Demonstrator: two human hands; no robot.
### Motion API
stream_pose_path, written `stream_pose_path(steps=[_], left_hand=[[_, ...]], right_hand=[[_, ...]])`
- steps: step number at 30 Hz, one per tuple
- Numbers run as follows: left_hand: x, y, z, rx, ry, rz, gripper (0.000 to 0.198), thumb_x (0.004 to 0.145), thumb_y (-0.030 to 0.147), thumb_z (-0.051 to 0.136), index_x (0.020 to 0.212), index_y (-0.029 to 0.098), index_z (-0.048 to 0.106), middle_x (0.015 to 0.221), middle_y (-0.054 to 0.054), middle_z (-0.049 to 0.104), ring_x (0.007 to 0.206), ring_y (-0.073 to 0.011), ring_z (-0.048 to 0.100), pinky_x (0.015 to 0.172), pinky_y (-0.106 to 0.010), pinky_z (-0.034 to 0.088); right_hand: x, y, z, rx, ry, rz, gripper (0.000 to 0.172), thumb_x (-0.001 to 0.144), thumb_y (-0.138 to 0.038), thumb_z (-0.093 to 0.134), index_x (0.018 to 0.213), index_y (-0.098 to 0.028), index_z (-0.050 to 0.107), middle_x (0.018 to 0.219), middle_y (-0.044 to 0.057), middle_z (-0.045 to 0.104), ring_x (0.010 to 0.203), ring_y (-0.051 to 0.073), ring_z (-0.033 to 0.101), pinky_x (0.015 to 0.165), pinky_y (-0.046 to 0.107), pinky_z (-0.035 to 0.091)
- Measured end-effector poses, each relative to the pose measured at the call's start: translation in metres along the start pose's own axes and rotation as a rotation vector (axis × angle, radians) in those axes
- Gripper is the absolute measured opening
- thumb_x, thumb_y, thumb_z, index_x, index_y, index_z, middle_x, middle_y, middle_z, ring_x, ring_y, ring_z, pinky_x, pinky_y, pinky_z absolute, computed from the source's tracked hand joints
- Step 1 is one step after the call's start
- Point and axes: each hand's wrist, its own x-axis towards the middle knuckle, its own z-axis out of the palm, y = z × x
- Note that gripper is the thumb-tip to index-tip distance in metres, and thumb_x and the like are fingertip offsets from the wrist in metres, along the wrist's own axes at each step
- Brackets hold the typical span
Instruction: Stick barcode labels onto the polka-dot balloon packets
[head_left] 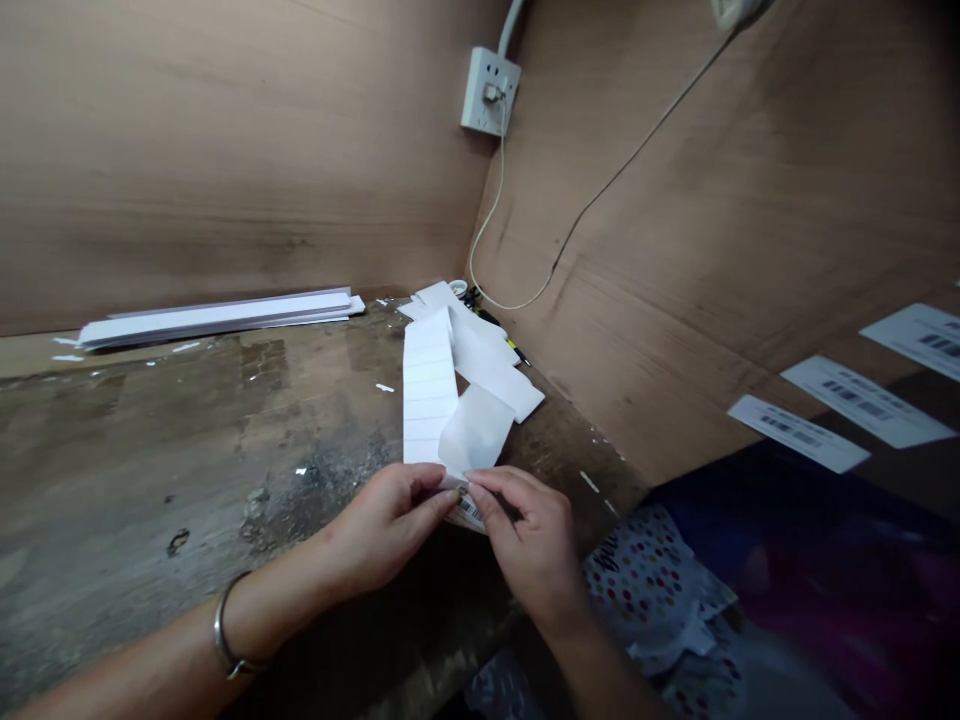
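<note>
Near the table's front edge, my left hand (390,520) and my right hand (529,530) meet, both pinching a strip of barcode labels. A printed barcode label (470,507) shows between the two thumbs, partly covered by the fingers. From my fingertips the white strip (429,390), crossed by faint lines, runs back over the table. A folded, greyish piece of it (477,428) stands up just beyond my fingers. More white paper strips (487,360) lie in a loose pile behind it. A metal bracelet (223,625) circles my left wrist.
White flat strips (217,318) are stacked along the back wall. A power socket (490,90) with a thin cable (559,255) hangs at the corner. Barcode labels (799,433) stick to the right wall. Dotted plastic bags (652,580) lie below at right.
</note>
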Motion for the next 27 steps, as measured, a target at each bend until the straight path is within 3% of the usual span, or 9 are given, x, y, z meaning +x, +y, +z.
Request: stream_pose_path(steps=[6,9,12,15,17,19,23,27], left_hand=[[0.004,-0.005,0.002,0.034,-0.023,-0.025,0.024,0.088,0.03,0.047,0.089,0.015,0.065,0.086,-0.003,0.068,0.081,-0.0191,0.059,0.072,-0.026,0.046],[0.001,-0.008,0.001,0.116,-0.025,-0.063,0.027,0.088,0.035,0.047,0.087,0.016,0.066,0.086,-0.003,0.069,0.083,-0.0214,0.061,0.074,-0.027,0.047],[0.0,-0.013,-0.003,0.161,-0.002,-0.099,0.031,0.087,0.044,0.048,0.092,0.019,0.067,0.091,-0.003,0.07,0.089,-0.0235,0.063,0.078,-0.027,0.047],[0.0,-0.016,-0.008,0.153,0.04,-0.136,0.039,0.083,0.052,0.05,0.099,0.02,0.066,0.099,-0.004,0.071,0.094,-0.0251,0.063,0.081,-0.027,0.048],[0.0,-0.016,-0.01,0.132,0.038,-0.159,0.044,0.081,0.055,0.052,0.101,0.02,0.066,0.102,-0.005,0.071,0.095,-0.0258,0.064,0.083,-0.027,0.048],[0.0,-0.015,-0.009,0.124,0.031,-0.175,0.046,0.079,0.057,0.053,0.101,0.019,0.067,0.102,-0.005,0.071,0.096,-0.0262,0.064,0.083,-0.026,0.049],[0.0,-0.013,-0.005,0.129,0.043,-0.194,0.045,0.079,0.058,0.054,0.099,0.02,0.067,0.101,-0.004,0.071,0.096,-0.0259,0.064,0.082,-0.025,0.049],[-0.003,-0.015,-0.006,0.103,0.015,-0.197,0.043,0.079,0.057,0.054,0.098,0.021,0.067,0.1,-0.003,0.071,0.095,-0.0252,0.064,0.082,-0.024,0.049]], right_hand=[[-0.004,0.016,0.013,0.1,0.208,0.194,0.017,0.086,-0.03,0.058,0.084,-0.018,0.069,0.078,0.004,0.071,0.07,0.017,0.065,0.063,0.026,0.051],[0.0,0.04,0.004,0.085,0.386,0.228,0.028,0.092,-0.037,0.048,0.088,-0.015,0.066,0.071,0.004,0.07,0.062,0.017,0.064,0.055,0.026,0.051],[-0.001,0.073,-0.042,-0.123,0.599,0.176,0.033,0.093,-0.038,0.043,0.094,-0.014,0.065,0.078,0.006,0.07,0.069,0.019,0.065,0.064,0.032,0.052],[-0.016,0.102,-0.107,-0.402,0.708,0.091,0.024,0.087,-0.036,0.055,0.093,-0.017,0.068,0.095,0.011,0.069,0.092,0.025,0.06,0.087,0.043,0.045],[-0.029,0.12,-0.141,-0.556,0.642,0.041,0.017,0.084,-0.032,0.059,0.085,-0.019,0.071,0.094,0.011,0.069,0.096,0.026,0.057,0.092,0.045,0.041],[-0.039,0.137,-0.158,-0.661,0.517,0.008,0.016,0.084,-0.029,0.058,0.082,-0.021,0.072,0.091,0.009,0.071,0.093,0.025,0.057,0.089,0.044,0.043],[-0.041,0.16,-0.157,-0.755,0.252,-0.016,0.02,0.087,-0.025,0.053,0.089,-0.022,0.072,0.096,0.006,0.072,0.091,0.023,0.058,0.085,0.04,0.047],[-0.035,0.155,-0.157,-0.774,0.065,0.012,0.02,0.085,-0.023,0.054,0.095,-0.024,0.071,0.098,0.004,0.072,0.091,0.021,0.06,0.082,0.036,0.049]])
